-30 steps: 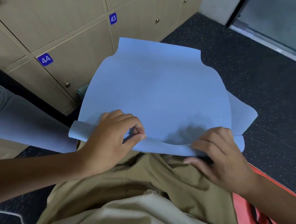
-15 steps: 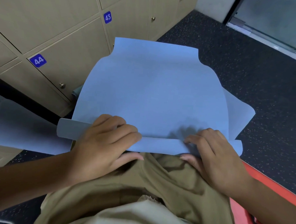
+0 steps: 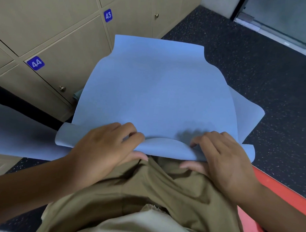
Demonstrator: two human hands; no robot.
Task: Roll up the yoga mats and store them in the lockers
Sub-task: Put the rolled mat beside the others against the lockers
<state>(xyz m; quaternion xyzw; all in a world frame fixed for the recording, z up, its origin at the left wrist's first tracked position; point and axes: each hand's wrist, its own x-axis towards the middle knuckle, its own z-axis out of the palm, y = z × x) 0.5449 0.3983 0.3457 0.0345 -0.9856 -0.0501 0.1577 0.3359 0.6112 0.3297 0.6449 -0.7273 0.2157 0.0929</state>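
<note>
The blue mat (image 3: 156, 91) lies on the dark floor (image 3: 264, 76) in front of the person's knees, its near edge curled up into a first roll. The left hand (image 3: 102, 148) and right hand (image 3: 221, 160) both grip that roll, fingers curled over it, thumbs under. Lockers (image 3: 52, 34) stand close along the mat's left edge; open floor lies to its right.

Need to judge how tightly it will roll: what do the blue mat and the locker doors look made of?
Blue mat: thin, flexible foam or rubber, matte; its near edge curls softly under both hands without creasing. Locker doors: smooth beige panels with small brass-coloured knobs, probably laminate or painted metal; the view cannot settle which.
</note>
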